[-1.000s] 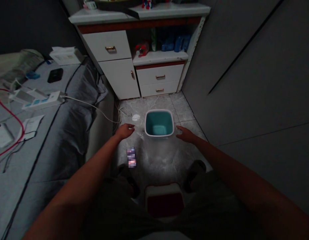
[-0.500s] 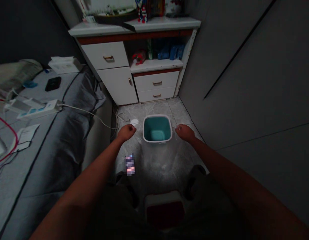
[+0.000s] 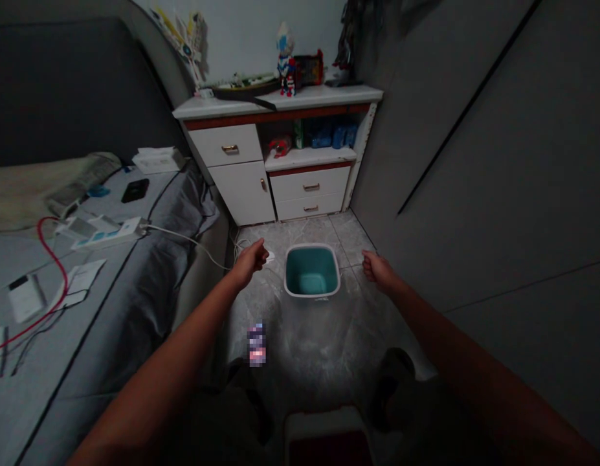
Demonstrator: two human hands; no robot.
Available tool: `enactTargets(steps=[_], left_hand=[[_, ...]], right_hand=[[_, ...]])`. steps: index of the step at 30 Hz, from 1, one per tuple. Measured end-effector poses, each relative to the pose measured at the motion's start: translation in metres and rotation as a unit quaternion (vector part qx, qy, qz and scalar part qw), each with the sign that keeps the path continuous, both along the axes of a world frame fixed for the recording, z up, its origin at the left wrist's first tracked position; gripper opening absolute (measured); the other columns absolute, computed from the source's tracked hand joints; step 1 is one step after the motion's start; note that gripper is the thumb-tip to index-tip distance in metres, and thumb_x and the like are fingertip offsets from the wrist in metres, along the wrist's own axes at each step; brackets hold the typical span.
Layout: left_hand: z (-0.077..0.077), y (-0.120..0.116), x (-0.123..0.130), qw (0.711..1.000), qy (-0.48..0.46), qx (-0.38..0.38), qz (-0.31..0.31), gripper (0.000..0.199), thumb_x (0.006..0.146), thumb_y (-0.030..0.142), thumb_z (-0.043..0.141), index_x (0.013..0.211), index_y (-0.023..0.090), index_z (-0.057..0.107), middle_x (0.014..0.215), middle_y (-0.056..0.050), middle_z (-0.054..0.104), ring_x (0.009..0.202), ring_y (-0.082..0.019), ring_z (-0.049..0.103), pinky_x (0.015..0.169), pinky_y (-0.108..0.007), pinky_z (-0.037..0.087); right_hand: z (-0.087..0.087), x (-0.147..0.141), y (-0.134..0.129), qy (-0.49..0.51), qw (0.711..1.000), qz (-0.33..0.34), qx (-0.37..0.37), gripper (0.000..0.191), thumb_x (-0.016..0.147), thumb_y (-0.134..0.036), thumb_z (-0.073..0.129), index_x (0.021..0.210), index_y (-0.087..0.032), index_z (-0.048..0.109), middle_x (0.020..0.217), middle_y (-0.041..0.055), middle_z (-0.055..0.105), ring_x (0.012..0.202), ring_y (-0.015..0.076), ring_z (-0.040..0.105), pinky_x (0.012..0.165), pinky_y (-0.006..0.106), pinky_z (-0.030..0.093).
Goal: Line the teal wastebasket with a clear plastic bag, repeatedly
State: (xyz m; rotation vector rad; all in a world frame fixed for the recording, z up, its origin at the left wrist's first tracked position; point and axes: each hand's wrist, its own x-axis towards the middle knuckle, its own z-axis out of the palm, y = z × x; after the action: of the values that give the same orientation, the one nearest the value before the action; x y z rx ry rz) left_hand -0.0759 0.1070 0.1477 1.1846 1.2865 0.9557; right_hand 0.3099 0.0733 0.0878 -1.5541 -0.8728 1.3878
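Observation:
A teal bin with a pale rim [image 3: 312,272] stands on the grey tiled floor [image 3: 323,330], its inside visible from above. To its left, my left hand [image 3: 251,262] is closed with its fingers curled, apart from the rim and near a white round object and a cable. On the right side of the bin my right hand [image 3: 377,268] is also closed, its fingers bent in, touching nothing. No item shows in either hand. A phone with a blurred screen [image 3: 257,345] lies on the floor below my left hand.
A white cabinet [image 3: 241,191] stands behind the bin. On the left, a bed [image 3: 173,226] holds a power strip [image 3: 112,235], a phone and cables. Grey panels [image 3: 498,194] rise on the right. A box with a dark red top [image 3: 329,446] is between my feet.
The view has tilted up, showing more wall above the cabinet. My hands have moved a little farther apart, and my right hand is farther from the bin's rim.

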Motion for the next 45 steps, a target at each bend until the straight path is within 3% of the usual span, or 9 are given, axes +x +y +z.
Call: enactTargets(steps=[6, 8, 10, 18, 24, 28, 32, 40, 45], left_hand=[[0.122, -0.012, -0.002, 0.978, -0.145, 0.054, -0.142, 0.081, 0.077, 0.105, 0.017, 0.059, 0.028, 0.034, 0.05, 0.001, 0.03, 0.044, -0.015, 0.035, 0.046, -0.036, 0.038], [0.135, 0.001, 0.001, 0.979, -0.134, 0.064, -0.142, 0.086, 0.074, 0.106, 0.005, 0.061, 0.029, 0.039, 0.049, 0.0, 0.033, 0.044, -0.017, 0.039, 0.046, -0.039, 0.041], [0.126, 0.028, 0.012, 0.979, -0.118, 0.059, -0.154, 0.088, 0.072, 0.106, 0.002, 0.062, 0.028, 0.042, 0.048, 0.0, 0.034, 0.043, -0.018, 0.041, 0.045, -0.039, 0.042], [0.044, 0.121, 0.061, 0.968, -0.089, -0.093, -0.215, 0.086, 0.059, 0.113, 0.01, 0.057, 0.029, 0.028, 0.046, 0.006, 0.018, 0.037, -0.011, 0.018, 0.037, -0.03, 0.02], [0.064, 0.12, 0.056, 0.981, -0.105, -0.036, -0.162, 0.08, 0.073, 0.108, 0.023, 0.061, 0.028, 0.026, 0.049, 0.007, 0.019, 0.038, -0.01, 0.019, 0.04, -0.028, 0.019], [0.075, 0.097, 0.053, 0.993, -0.041, 0.076, -0.076, 0.064, 0.081, 0.076, 0.07, 0.065, 0.024, 0.035, 0.053, 0.007, 0.033, 0.043, -0.008, 0.03, 0.043, -0.023, 0.022], [0.062, 0.047, 0.033, 0.989, 0.0, 0.128, -0.079, 0.038, 0.081, 0.052, 0.074, 0.078, 0.022, 0.052, 0.062, 0.005, 0.048, 0.051, -0.009, 0.041, 0.049, -0.022, 0.032], [-0.045, -0.015, -0.01, 0.985, 0.129, 0.054, -0.102, 0.031, 0.08, 0.05, 0.067, 0.078, 0.02, 0.06, 0.069, 0.001, 0.059, 0.062, -0.014, 0.054, 0.06, -0.027, 0.046], [-0.094, -0.005, -0.029, 0.953, 0.286, 0.061, -0.076, 0.02, 0.084, 0.04, 0.062, 0.082, 0.02, 0.066, 0.083, -0.004, 0.071, 0.08, -0.02, 0.066, 0.079, -0.032, 0.052]], right_hand=[[0.168, 0.009, 0.004, 0.152, 0.945, 0.196, 0.212, 0.068, 0.095, -0.087, 0.034, 0.066, -0.027, 0.022, 0.052, -0.0065, 0.017, 0.043, 0.0102, 0.016, 0.04, 0.023, 0.021], [0.204, 0.007, 0.006, 0.159, 0.926, 0.225, 0.258, 0.072, 0.092, -0.094, 0.024, 0.066, -0.027, 0.024, 0.051, -0.0055, 0.018, 0.043, 0.0112, 0.019, 0.041, 0.024, 0.025], [0.211, 0.0, 0.021, 0.148, 0.92, 0.236, 0.276, 0.076, 0.088, -0.1, 0.016, 0.065, -0.027, 0.025, 0.051, -0.0055, 0.018, 0.043, 0.0111, 0.018, 0.041, 0.024, 0.024], [0.107, -0.039, 0.126, 0.045, 0.98, 0.155, 0.114, 0.081, 0.074, -0.108, 0.006, 0.066, -0.029, 0.019, 0.046, -0.0091, 0.014, 0.043, 0.0088, 0.004, 0.04, 0.024, 0.006], [0.125, -0.035, 0.136, 0.04, 0.968, 0.189, 0.16, 0.078, 0.081, -0.105, 0.016, 0.066, -0.028, 0.023, 0.046, -0.0088, 0.016, 0.042, 0.0089, 0.007, 0.041, 0.025, 0.008], [0.124, -0.032, 0.118, -0.076, 0.958, 0.159, 0.227, 0.069, 0.09, -0.09, 0.044, 0.065, -0.026, 0.035, 0.051, -0.0064, 0.027, 0.047, 0.0098, 0.02, 0.046, 0.024, 0.017], [0.087, -0.027, 0.072, -0.257, 0.898, 0.203, 0.294, 0.049, 0.091, -0.061, 0.061, 0.066, -0.021, 0.05, 0.063, -0.0014, 0.048, 0.062, 0.0125, 0.043, 0.06, 0.025, 0.033], [-0.058, -0.04, -0.006, -0.365, 0.843, 0.36, 0.166, 0.019, 0.09, -0.026, 0.061, 0.092, -0.018, 0.079, 0.103, 0.0069, 0.079, 0.097, 0.0215, 0.07, 0.092, 0.031, 0.051], [-0.099, -0.065, -0.02, -0.428, 0.812, 0.367, 0.152, 0.034, 0.093, -0.02, 0.06, 0.12, -0.021, 0.08, 0.129, 0.0082, 0.077, 0.119, 0.0251, 0.071, 0.109, 0.036, 0.05]])
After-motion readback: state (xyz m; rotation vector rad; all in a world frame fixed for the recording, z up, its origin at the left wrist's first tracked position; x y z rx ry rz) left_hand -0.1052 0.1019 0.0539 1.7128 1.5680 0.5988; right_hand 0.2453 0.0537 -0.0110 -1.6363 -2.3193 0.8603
